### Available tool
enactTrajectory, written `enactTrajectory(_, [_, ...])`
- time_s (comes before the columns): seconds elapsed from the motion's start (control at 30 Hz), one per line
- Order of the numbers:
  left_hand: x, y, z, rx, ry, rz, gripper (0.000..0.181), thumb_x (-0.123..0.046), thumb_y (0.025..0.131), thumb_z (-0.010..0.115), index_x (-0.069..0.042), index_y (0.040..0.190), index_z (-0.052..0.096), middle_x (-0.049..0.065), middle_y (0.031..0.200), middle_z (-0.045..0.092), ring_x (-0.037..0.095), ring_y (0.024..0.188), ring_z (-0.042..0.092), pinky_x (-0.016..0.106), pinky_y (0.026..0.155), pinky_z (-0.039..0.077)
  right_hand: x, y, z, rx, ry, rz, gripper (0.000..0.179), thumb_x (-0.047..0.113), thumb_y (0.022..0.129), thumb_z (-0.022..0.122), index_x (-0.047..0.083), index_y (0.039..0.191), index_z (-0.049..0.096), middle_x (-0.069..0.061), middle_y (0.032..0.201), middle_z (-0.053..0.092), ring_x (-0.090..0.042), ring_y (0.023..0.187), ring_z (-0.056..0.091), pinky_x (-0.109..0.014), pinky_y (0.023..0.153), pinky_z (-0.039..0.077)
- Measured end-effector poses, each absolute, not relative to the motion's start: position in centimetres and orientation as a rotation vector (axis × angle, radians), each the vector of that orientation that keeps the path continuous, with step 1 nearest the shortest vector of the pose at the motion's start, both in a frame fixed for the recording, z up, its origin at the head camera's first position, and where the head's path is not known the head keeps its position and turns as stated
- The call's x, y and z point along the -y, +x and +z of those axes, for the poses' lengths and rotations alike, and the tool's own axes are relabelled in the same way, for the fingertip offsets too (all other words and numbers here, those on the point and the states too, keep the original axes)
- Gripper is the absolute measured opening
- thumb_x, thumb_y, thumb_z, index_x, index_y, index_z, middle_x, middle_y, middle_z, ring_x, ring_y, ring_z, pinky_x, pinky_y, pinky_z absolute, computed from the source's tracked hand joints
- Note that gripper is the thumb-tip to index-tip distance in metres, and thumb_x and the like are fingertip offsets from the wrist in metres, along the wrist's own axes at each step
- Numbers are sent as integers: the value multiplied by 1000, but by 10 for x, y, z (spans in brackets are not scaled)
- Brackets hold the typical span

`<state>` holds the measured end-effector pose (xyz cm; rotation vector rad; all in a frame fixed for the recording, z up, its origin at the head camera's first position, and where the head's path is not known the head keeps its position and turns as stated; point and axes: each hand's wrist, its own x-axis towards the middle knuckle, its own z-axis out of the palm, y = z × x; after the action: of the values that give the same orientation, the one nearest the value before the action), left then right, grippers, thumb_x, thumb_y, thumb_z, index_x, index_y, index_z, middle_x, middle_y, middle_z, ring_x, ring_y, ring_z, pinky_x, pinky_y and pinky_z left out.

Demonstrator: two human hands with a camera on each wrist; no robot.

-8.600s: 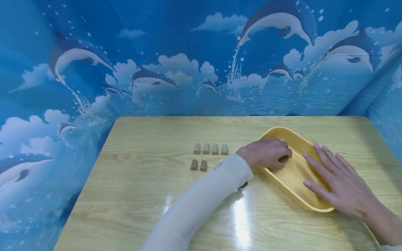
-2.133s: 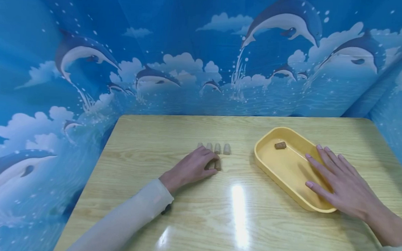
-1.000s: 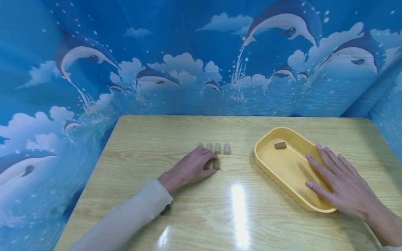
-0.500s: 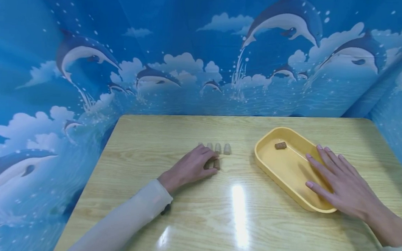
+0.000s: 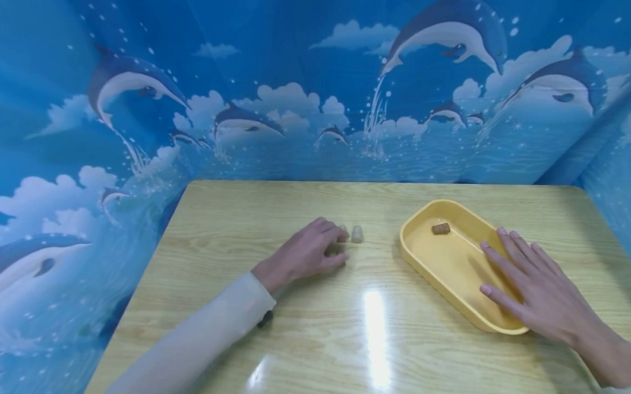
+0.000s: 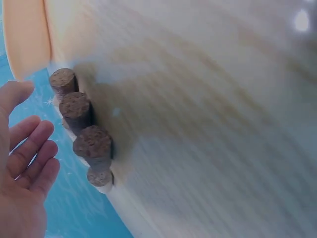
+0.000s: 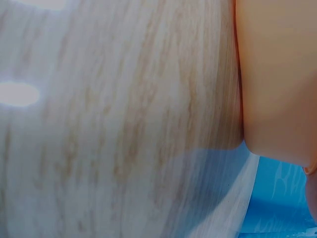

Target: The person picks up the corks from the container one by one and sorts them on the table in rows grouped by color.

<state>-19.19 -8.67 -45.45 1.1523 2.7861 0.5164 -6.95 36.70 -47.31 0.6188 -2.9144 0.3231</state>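
Observation:
In the head view my left hand [image 5: 307, 253] hovers over the short corks at the table's middle. The left wrist view shows its fingers relaxed, thumb apart, nothing between them. Beside it several corks stand upright in a line, among them a near large cork [image 6: 94, 144] and a far cork [image 6: 62, 82]. From above, a pale cork [image 5: 357, 234] shows right of the fingertips; the hand hides most others. My right hand [image 5: 536, 286] lies with spread fingers over the near right side of a yellow tray [image 5: 439, 287]. One brown cork [image 5: 440, 228] lies on its side inside the tray.
The wooden table [image 5: 318, 346] carries everything, with glossy light reflections near its front. A blue dolphin-print curtain [image 5: 297, 142] hangs along its back and sides.
My left hand came from inside the tray to the corks, stayed there, then just shifted slightly away from me and right, fingers loosening. A cork now lies in the tray. The right hand stays.

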Motion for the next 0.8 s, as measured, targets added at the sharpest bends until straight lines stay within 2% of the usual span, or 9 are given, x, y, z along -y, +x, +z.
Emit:
enactTrajectory(0.2, [74,-200,-450,-2780,1162,459,46,-41,107,72,-13,144,69,2,137,73,19,127,63,36,114,54,-368,-68,-474,2916,617,332,89,40,102,71,21,175,24,-4,185,0,-21,172,-4,-31,137,-12])
enactTrajectory(0.37, [62,-205,-444,-2771,1199,447,45,-41,108,70,-13,143,69,2,137,73,19,127,64,37,113,55,-368,-68,-473,2921,611,328,88,41,102,71,20,175,26,-4,185,-1,-17,171,-8,-31,137,-13])
enactTrajectory(0.6, [45,-211,-440,-2762,1246,437,44,-39,108,70,-13,144,69,2,139,73,19,131,63,36,114,54,-367,-68,-473,2929,605,331,88,41,102,71,20,175,26,-3,185,-1,-21,172,-5,-30,137,-13])
enactTrajectory(0.8, [30,-215,-436,-2752,1221,446,44,-41,110,67,-16,146,67,1,143,71,18,135,61,35,117,52,-368,-69,-473,2923,612,327,87,41,103,71,19,175,27,-4,185,-1,-18,171,-7,-31,137,-13])
